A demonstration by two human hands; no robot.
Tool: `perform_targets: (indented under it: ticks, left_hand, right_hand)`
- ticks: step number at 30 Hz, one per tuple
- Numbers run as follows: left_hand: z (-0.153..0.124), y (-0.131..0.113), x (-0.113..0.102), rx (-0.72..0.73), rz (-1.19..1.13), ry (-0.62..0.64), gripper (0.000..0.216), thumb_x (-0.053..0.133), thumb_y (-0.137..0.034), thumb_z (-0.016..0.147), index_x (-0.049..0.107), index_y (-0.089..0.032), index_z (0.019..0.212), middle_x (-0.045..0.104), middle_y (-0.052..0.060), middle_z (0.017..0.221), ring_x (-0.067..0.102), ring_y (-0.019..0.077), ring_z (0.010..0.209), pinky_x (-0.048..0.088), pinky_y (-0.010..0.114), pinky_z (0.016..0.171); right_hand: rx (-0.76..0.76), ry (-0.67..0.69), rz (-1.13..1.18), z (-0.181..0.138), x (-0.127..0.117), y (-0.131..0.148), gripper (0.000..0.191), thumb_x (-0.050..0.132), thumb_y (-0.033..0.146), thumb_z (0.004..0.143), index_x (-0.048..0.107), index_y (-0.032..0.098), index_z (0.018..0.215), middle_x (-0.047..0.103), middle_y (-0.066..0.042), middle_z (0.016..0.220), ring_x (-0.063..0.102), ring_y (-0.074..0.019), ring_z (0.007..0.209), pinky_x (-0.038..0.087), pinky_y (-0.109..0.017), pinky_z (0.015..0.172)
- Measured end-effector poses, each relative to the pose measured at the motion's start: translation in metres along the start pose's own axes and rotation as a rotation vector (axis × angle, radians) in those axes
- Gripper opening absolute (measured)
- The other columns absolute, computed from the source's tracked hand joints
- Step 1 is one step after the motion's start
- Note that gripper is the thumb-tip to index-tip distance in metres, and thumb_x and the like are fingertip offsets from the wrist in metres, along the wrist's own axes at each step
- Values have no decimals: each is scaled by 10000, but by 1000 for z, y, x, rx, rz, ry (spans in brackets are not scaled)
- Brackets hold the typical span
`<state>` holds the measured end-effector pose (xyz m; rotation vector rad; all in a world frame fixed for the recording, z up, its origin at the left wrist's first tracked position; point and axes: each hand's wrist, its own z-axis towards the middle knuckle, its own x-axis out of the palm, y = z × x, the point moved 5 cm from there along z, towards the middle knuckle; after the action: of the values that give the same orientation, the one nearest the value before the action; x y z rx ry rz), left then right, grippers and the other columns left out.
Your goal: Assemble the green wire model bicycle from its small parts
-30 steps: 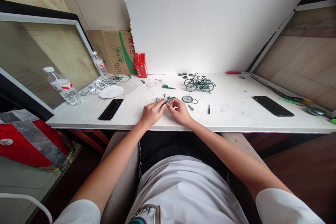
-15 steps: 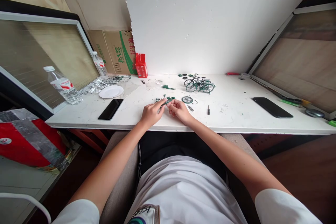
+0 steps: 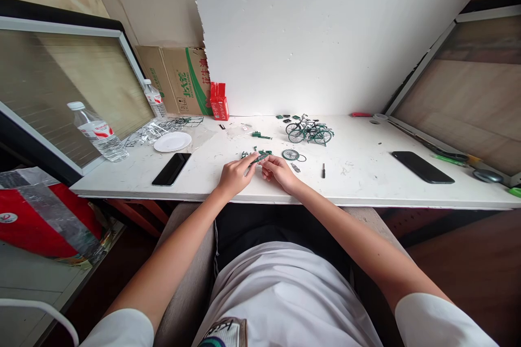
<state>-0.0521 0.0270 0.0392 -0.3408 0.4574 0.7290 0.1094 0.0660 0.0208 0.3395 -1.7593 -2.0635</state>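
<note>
Between my hands, just above the front of the table, is a small dark green model bicycle part point(image 3: 259, 158). My left hand point(image 3: 236, 174) pinches its left end between thumb and fingers. My right hand point(image 3: 279, 169) is closed at its right end, fingertips pressed together. The part's exact shape is mostly covered by the fingers. Right behind the hands lie small green pieces point(image 3: 245, 155). To the right of them are a spoked wheel point(image 3: 290, 155) with a thin ring beside it and a small grey-green piece point(image 3: 295, 167).
Model bicycles point(image 3: 311, 131) stand farther back. A small screwdriver point(image 3: 323, 171) lies to the right. Phones point(image 3: 171, 169) point(image 3: 423, 166) flank the work area. At left are a white plate point(image 3: 173, 142), part frames point(image 3: 152, 131) and a water bottle point(image 3: 100, 133). A white board point(image 3: 334, 38) rises behind.
Both hands stay in nearly the same place, holding the green part. Only a very slight shift of the fingers shows.
</note>
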Motion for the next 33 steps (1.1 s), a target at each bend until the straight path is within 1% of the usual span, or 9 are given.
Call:
perform_targets:
  ticks: [3, 6, 9, 12, 19, 25, 28, 33]
  left_hand:
    - [0, 1, 0, -28, -7, 2, 357, 588, -228, 1042, 706, -229, 1380, 788, 80, 1276, 811, 226, 1060, 664, 336, 976]
    - [0, 2, 0, -33, -5, -6, 360, 591, -228, 1041, 704, -229, 1383, 788, 77, 1278, 813, 223, 1051, 667, 333, 966]
    - [0, 1, 0, -26, 3, -14, 355, 601, -220, 1036, 707, -224, 1375, 787, 77, 1278, 813, 225, 1052, 670, 334, 956]
    - [0, 1, -1, -28, 5, -13, 355, 604, -210, 1033, 708, -221, 1372, 788, 78, 1277, 812, 228, 1056, 672, 336, 950]
    - [0, 0, -1, -21, 21, -9, 360, 598, -207, 1035, 709, -217, 1377, 786, 75, 1279, 810, 224, 1059, 671, 326, 947]
    - [0, -1, 0, 13, 29, 15, 377, 590, -195, 1035, 699, -221, 1394, 796, 84, 1252, 819, 231, 1015, 676, 334, 921]
    - [-1, 0, 0, 18, 29, 18, 379, 597, -193, 1031, 696, -220, 1396, 794, 87, 1257, 820, 232, 1011, 675, 331, 915]
    - [0, -1, -1, 25, 47, -2, 359, 595, -194, 1035, 701, -208, 1377, 799, 86, 1243, 825, 226, 976, 676, 323, 894]
  right_hand:
    - [-34, -47, -78, 0, -1, -2, 366, 723, 581, 891, 612, 233, 906, 571, 28, 652, 537, -152, 570, 440, -295, 551]
    - [-115, -102, -191, -1, -1, 1, 414, 717, 632, 896, 596, 237, 907, 582, 24, 671, 532, -154, 592, 442, -298, 565]
    - [-212, -146, -317, -4, -1, 8, 387, 697, 602, 931, 600, 230, 883, 578, 22, 663, 528, -157, 627, 440, -308, 628]
    - [-251, -167, -386, -7, -1, 12, 367, 668, 571, 961, 602, 226, 855, 580, 13, 673, 520, -159, 648, 430, -314, 655]
    - [-261, -186, -429, -9, 0, 14, 345, 664, 549, 956, 613, 226, 848, 617, -20, 730, 539, -177, 700, 427, -309, 631]
    - [-312, -231, -483, -10, -1, 14, 274, 664, 458, 951, 588, 227, 824, 634, -19, 763, 543, -170, 709, 440, -320, 674]
    - [-299, -215, -445, -10, -1, 14, 274, 667, 450, 945, 571, 229, 813, 625, -14, 743, 548, -170, 701, 439, -315, 664]
    - [-245, -154, -358, -6, -1, 12, 334, 684, 514, 929, 548, 236, 805, 612, 0, 708, 559, -163, 645, 442, -314, 634]
